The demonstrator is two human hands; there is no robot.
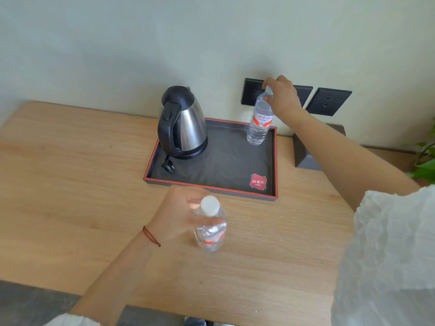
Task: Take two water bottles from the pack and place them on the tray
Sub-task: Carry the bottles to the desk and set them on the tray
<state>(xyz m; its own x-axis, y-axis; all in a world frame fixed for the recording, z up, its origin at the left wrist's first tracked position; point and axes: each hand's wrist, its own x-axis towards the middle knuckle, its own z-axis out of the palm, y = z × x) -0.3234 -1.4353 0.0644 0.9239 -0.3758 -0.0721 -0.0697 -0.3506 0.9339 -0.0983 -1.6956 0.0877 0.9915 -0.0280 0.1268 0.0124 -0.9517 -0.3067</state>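
Note:
A dark tray [211, 183] with a red rim lies on the wooden desk by the wall. One clear water bottle [260, 121] with a red and white label stands upright in the tray's far right corner. My right hand [282, 95] grips its neck and cap from above. A second water bottle [210, 228] with a white cap is held over the desk, just in front of the tray's near edge. My left hand [179, 212] is closed around its upper part. The pack is not in view.
A steel kettle [181, 123] with a black handle stands on the tray's left side, its plug [168, 167] lying beside it. Black wall sockets [329, 101] sit behind the tray. A grey box [306, 158] and green leaves [426, 165] are at the right.

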